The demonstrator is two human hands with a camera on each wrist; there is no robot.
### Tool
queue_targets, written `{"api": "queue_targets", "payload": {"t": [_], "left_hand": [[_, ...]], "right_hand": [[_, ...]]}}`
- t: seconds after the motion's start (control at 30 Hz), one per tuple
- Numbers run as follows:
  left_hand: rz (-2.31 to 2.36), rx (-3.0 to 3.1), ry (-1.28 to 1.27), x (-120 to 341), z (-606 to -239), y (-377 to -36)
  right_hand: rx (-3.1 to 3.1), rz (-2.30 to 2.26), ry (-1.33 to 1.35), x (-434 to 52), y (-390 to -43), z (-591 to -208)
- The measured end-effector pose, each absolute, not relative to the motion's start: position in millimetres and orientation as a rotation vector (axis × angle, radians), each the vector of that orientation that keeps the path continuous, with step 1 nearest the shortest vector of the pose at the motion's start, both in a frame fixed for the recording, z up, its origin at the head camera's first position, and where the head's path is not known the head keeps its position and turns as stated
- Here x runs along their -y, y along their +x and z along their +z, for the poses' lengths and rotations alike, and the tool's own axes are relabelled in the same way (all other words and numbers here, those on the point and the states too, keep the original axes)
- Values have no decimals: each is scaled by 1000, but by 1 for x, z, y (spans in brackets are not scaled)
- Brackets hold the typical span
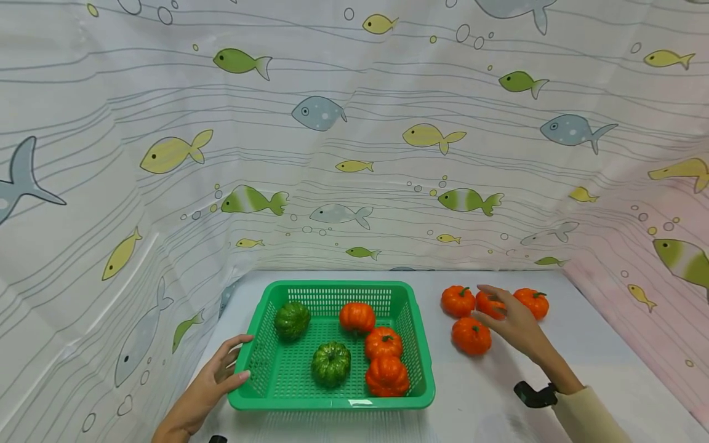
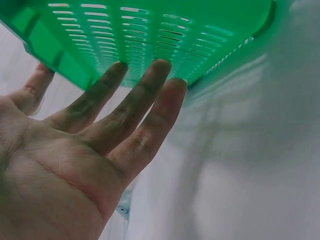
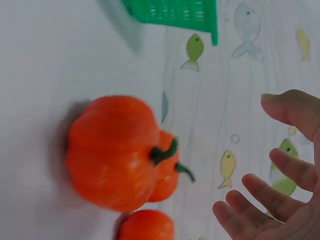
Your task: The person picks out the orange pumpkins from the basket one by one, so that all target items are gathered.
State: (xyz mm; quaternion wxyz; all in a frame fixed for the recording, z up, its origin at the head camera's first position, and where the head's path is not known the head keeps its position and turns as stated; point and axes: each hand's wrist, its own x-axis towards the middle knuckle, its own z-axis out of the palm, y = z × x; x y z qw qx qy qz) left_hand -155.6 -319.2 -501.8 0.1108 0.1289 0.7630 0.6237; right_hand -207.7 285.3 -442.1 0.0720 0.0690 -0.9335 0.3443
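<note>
My left hand (image 1: pixel 213 375) rests against the left side of a green plastic basket (image 1: pixel 332 403), fingertips at its slotted wall in the left wrist view. Inside the basket lie two green pumpkins (image 1: pixel 331 364) and three orange ones, one of them an orange pumpkin (image 1: pixel 357 317) at the back. To the right of the basket, my right hand (image 1: pixel 517 326) hovers over several orange pumpkins on the table, its fingers spread and holding nothing. It partly covers one orange pumpkin (image 1: pixel 487 306). In the right wrist view the nearest orange pumpkin (image 3: pixel 112 155) has a dark green stem.
A white table (image 1: pixel 460 406) carries the basket and the loose pumpkins. Behind it and along both sides hangs a white curtain (image 1: pixel 382 80) printed with fish. Another orange pumpkin (image 1: pixel 532 304) sits at the right end of the loose group.
</note>
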Motion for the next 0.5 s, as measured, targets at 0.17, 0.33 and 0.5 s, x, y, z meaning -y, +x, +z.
{"api": "queue_targets", "payload": {"t": [0.17,0.33,0.5], "left_hand": [[1843,-2249,353,319,-503,-154],[1838,-2249,335,319,-503,-154],[1845,-2239,331,319,-502,-154]], "right_hand": [[2748,1051,357,-266,-214,-427],[2724,1075,478,-244,-219,-414],[2679,1107,584,-222,-225,-405]]}}
